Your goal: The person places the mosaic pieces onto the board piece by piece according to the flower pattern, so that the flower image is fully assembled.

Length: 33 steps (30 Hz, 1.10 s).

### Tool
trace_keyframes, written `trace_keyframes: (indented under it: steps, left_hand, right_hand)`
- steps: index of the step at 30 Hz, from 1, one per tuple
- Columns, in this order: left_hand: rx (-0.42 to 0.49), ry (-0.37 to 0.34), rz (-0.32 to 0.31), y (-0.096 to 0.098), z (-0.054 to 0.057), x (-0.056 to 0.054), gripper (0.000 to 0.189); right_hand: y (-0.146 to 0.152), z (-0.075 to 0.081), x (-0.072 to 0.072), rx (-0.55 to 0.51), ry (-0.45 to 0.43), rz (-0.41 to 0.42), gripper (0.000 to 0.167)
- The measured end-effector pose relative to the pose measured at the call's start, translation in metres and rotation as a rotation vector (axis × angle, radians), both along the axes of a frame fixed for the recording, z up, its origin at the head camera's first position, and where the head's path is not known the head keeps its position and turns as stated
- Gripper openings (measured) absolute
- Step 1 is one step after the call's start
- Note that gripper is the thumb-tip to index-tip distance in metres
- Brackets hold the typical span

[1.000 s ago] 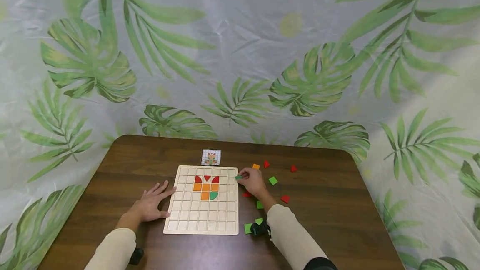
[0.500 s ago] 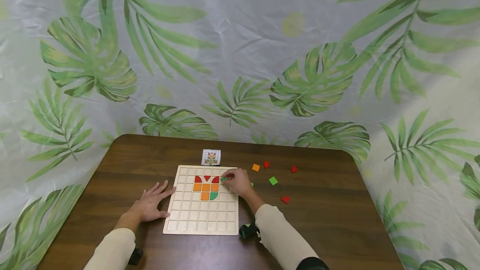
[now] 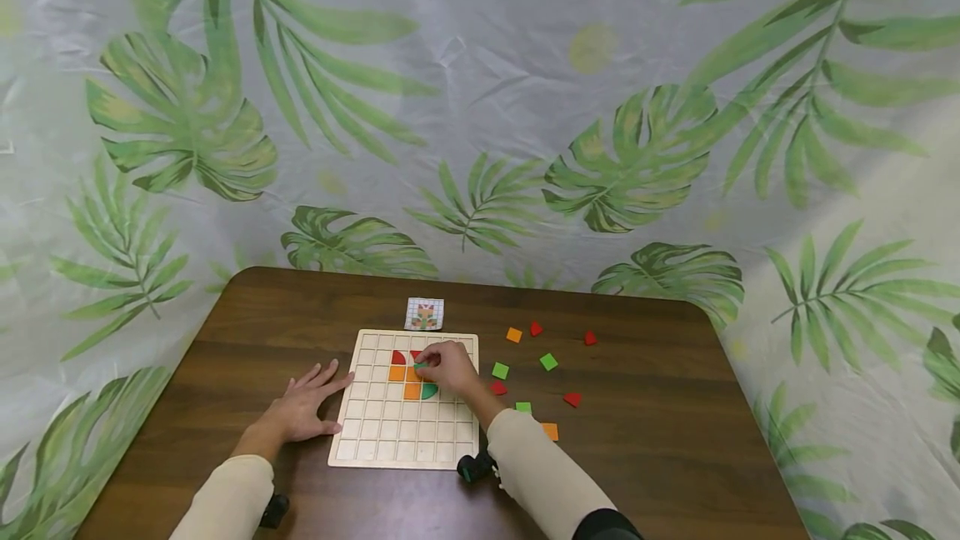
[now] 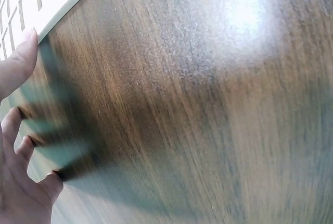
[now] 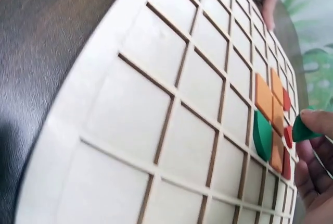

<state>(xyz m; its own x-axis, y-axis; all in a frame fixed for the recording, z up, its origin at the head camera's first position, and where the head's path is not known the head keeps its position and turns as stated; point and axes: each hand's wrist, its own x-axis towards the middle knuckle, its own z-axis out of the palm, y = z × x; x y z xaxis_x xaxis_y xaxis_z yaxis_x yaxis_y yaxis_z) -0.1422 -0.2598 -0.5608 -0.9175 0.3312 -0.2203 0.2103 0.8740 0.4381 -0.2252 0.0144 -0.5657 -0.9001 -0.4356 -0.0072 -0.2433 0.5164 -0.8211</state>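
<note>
A wooden grid board (image 3: 397,440) lies on the table. In its cells sit a red quarter-circle (image 3: 398,357), several orange squares (image 3: 412,391) and a green quarter-circle tile (image 5: 263,135). My right hand (image 3: 450,367) is over the upper part of the board and hides some cells. Between its thumb and fingers it pinches another green tile (image 5: 302,130) with a curved edge, held just above the laid tiles. With fingers spread, my left hand (image 3: 306,405) rests on the table, its thumb and index fingertips touching the board's left edge.
Behind the board lies a small printed card (image 3: 425,315) with a coloured grid pattern. Loose tiles are scattered to the right: green squares (image 3: 549,362), orange squares (image 3: 513,335) and red pieces (image 3: 572,399). A leaf-patterned curtain (image 3: 480,107) hangs behind the table.
My right hand has carried the green tile leftward from the board's right edge to over the laid tiles. Loose tiles formerly under the right arm now show. The left hand stays put.
</note>
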Motion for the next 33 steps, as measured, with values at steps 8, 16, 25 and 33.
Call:
trace_keyframes:
  steps: [8,16,25,33]
  left_hand:
    - [0.001,0.004,-0.006,0.000,0.000,-0.001,0.082]
    - [0.003,0.010,-0.011,0.000,0.000,-0.003,0.082]
    - [0.000,-0.003,0.000,0.001,0.001,-0.004,0.082]
    - [-0.006,0.004,0.004,0.001,0.000,-0.003,0.082]
  right_hand:
    - [-0.016,-0.002,0.006,0.054,0.017,0.056,0.004]
    - [-0.026,-0.001,0.012,0.051,0.015,0.072,0.003]
    - [-0.033,-0.005,0.016,0.061,0.036,0.069,0.005]
    - [-0.037,-0.004,0.020,0.108,0.103,0.067,0.005]
